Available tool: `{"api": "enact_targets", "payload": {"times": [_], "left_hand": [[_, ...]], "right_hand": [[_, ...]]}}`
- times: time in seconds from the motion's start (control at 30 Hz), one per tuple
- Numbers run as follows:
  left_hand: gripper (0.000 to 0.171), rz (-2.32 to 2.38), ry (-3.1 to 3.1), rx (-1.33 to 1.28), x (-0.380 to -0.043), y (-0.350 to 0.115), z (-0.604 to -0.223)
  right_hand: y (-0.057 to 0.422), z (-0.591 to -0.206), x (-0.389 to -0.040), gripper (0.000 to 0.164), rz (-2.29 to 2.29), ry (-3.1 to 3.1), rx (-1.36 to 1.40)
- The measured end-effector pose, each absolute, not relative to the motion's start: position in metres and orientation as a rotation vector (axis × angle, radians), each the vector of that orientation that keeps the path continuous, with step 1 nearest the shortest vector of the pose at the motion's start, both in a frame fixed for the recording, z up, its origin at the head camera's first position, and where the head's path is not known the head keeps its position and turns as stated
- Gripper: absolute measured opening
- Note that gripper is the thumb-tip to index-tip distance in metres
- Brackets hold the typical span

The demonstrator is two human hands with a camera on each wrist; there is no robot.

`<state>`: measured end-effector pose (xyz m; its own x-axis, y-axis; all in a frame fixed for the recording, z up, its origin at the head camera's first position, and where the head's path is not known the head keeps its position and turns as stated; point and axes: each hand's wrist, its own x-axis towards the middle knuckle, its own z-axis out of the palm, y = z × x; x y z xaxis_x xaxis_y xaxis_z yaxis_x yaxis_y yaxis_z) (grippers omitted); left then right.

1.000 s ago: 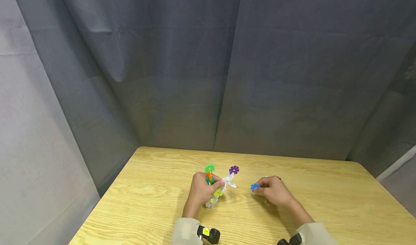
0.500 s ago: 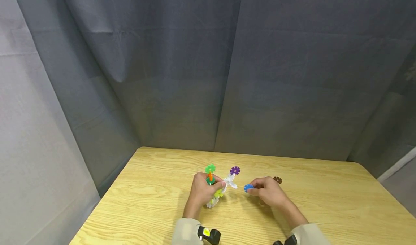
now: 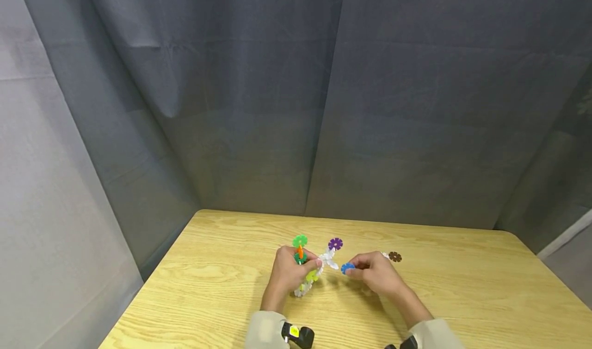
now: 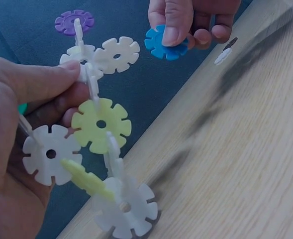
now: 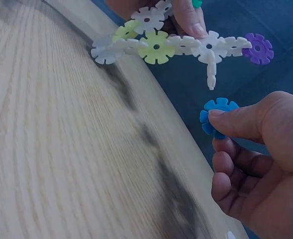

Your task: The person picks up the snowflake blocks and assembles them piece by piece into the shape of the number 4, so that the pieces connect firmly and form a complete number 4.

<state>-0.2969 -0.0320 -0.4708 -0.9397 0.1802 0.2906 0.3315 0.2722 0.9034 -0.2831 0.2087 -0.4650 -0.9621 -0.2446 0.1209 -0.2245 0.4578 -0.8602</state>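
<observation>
My left hand (image 3: 290, 270) grips a structure of interlocking notched discs (image 4: 101, 124), pinching a white disc between thumb and fingers. White and yellow discs make up most of it. A purple disc (image 3: 335, 243) tops one branch, and a light green disc (image 3: 300, 241) stands above an orange one and a dark green one. In my right hand (image 3: 376, 274), thumb and forefinger pinch a blue notched disc (image 5: 217, 117). That blue disc is held just right of a white disc projecting from the structure, with a small gap between them in the right wrist view.
A brown disc (image 3: 395, 256) lies on the wooden table (image 3: 462, 282) beyond my right hand. Beside it lies a white disc (image 4: 223, 56), partly hidden by that hand in the head view. A grey curtain (image 3: 393, 133) hangs behind the table's far edge.
My right hand has moved left with the blue disc, closer to the structure. The brown disc, mostly hidden earlier, now shows fully. My left hand has barely shifted.
</observation>
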Motion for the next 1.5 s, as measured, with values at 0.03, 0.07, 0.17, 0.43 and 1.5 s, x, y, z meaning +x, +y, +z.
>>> {"api": "enact_targets", "payload": {"times": [0.03, 0.07, 0.17, 0.43, 1.5], "left_hand": [[0.009, -1.758, -2.402, -0.485, -0.297, -0.032, -0.471], [0.008, -1.761, -2.404, -0.483, -0.297, -0.032, -0.471], [0.008, -1.768, -2.405, -0.482, -0.297, -0.032, -0.472], [0.008, -1.758, -2.401, -0.485, -0.297, -0.032, -0.470], [0.008, -1.752, -2.437, -0.447, -0.299, -0.031, -0.471]], "right_hand": [[0.208, -0.466, -0.283, 0.009, -1.567, 2.662, -0.435], [0.207, -0.467, -0.283, 0.009, -1.566, 2.663, -0.444], [0.205, -0.468, -0.284, 0.008, -1.558, 2.672, -0.462], [0.202, -0.467, -0.285, 0.009, -1.581, 2.645, -0.474], [0.189, -0.478, -0.279, 0.005, -1.744, 2.671, -0.329]]}}
